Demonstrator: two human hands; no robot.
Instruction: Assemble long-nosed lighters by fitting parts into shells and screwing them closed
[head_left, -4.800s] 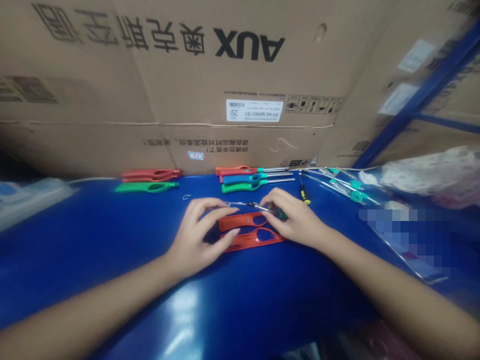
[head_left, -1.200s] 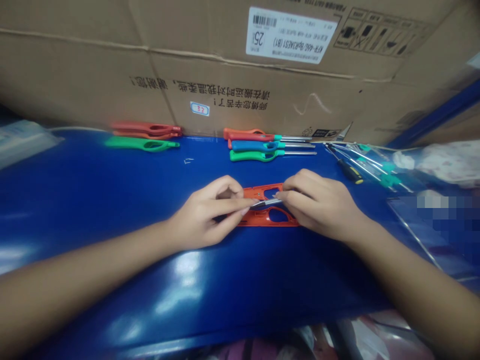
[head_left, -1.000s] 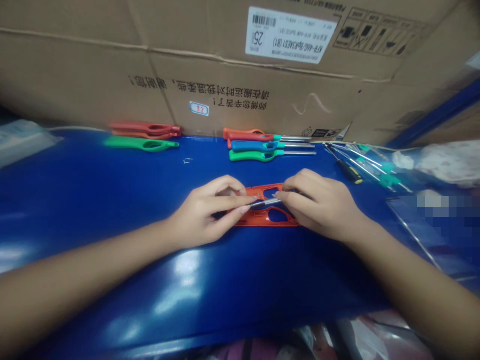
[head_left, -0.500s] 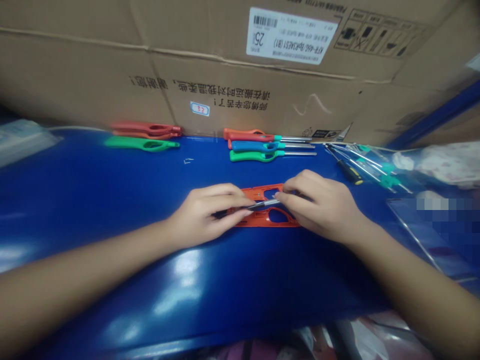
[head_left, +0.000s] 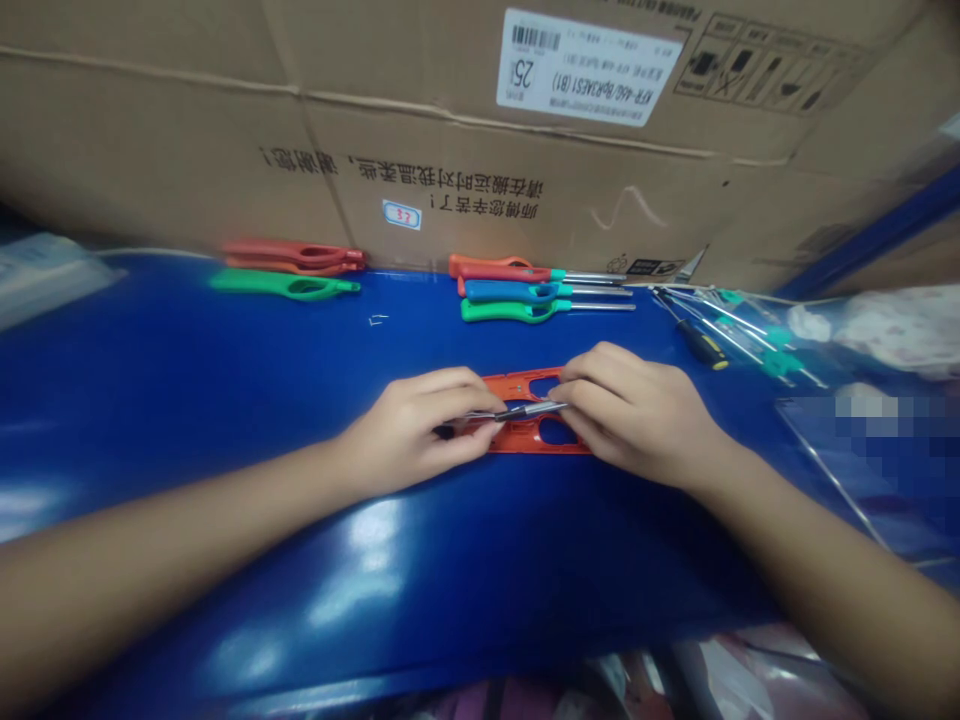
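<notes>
An orange plastic handle shell [head_left: 534, 432] with oval cut-outs lies flat on the blue table [head_left: 225, 400]. Over it runs a thin metal rod [head_left: 525, 410], held level. My left hand [head_left: 420, 430] is closed, its fingertips pinching the rod's left end and pressing on the shell. My right hand [head_left: 637, 415] is closed too, pinching the rod's right end above the shell. The shell's left and right ends are hidden under my fingers.
Finished lighters [head_left: 525, 295] in red, blue and green lie at the back by a large cardboard box [head_left: 450, 130]. Red and green handle shells [head_left: 289, 270] lie at the back left. A screwdriver [head_left: 697, 335] and teal-tipped rods [head_left: 750, 330] sit at the right, by a plastic bag [head_left: 892, 330].
My left fingers have slid slightly left and flattened along the rod, and more of the rod now shows between my hands. The shell and my right hand have barely moved.
</notes>
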